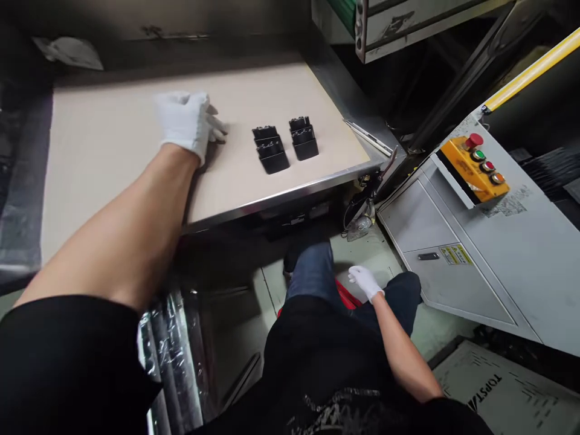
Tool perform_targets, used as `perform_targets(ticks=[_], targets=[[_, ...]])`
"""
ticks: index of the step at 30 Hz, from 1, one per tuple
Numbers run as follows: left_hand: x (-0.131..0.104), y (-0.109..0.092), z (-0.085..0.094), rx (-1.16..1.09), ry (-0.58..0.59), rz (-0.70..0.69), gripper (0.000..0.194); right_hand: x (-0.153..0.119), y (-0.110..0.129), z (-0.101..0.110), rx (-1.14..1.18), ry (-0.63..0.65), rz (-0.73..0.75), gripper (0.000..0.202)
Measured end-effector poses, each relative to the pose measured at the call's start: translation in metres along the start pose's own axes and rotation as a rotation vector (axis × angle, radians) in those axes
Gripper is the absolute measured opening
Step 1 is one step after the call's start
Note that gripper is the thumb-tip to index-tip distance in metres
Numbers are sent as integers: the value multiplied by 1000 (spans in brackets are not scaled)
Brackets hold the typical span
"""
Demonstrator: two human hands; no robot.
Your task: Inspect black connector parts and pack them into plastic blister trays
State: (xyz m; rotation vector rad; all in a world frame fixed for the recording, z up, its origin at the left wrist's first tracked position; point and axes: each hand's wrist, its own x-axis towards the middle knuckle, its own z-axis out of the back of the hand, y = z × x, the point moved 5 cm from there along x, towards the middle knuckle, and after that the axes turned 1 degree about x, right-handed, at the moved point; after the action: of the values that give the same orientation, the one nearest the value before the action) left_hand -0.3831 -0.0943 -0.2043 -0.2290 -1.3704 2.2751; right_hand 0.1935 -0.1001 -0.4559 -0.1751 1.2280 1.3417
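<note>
My left hand (185, 124), in a white glove, is over the beige-topped table (113, 103), left of two stacks of black parts. Its fingers point right and are partly spread, with nothing visible between them. The nearer black stack (270, 150) lies to the right of that hand, not touching it. Beside it, a little farther right, sits the other black stack (303, 138). My right hand (365, 282), also in a white glove, hangs low above my leg, away from the table; its fingers are curled and I cannot make out anything in them.
A grey cabinet (457, 241) stands at the right with a yellow button box (475, 169). A conveyor end (408, 27) juts in at the top. Plastic-wrapped material (176, 356) is below the table's front edge. A thin metal tool (369, 138) lies at the table's right corner.
</note>
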Motion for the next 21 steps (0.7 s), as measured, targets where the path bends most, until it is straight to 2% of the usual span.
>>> perform_targets(ticks=[3, 6, 9, 11, 13, 14, 16, 18, 19, 20, 21], targets=[[-8, -7, 0, -178, -12, 171, 25, -53, -10, 45, 260, -75, 108, 41], [-18, -17, 1, -202, -13, 222, 26, -101, -30, 100, 656, -194, 201, 44], [-25, -28, 4, -169, 53, 237, 26, -119, -43, 141, 861, -344, 210, 40], [-27, -35, 10, -179, 85, 234, 25, -112, -38, 147, 862, -358, 194, 39], [-36, -40, 24, -206, 73, 227, 20, -97, -24, 135, 717, -352, 170, 42], [-48, -41, 33, -221, 56, 222, 16, -88, -16, 125, 589, -366, 168, 43], [-92, -39, 56, -264, -8, 185, 11, -72, 1, 103, 239, -426, 172, 42], [-161, -29, 76, -323, -106, 99, 15, -59, 13, 84, -145, -495, 127, 40], [-201, -23, 86, -367, -236, -16, 19, -53, 16, 77, -304, -513, 87, 40], [-237, -9, 89, -328, -314, -35, 24, -49, 17, 73, -422, -523, 42, 41], [-265, 9, 79, -279, -251, 36, 24, -45, 16, 72, -498, -529, 0, 42]])
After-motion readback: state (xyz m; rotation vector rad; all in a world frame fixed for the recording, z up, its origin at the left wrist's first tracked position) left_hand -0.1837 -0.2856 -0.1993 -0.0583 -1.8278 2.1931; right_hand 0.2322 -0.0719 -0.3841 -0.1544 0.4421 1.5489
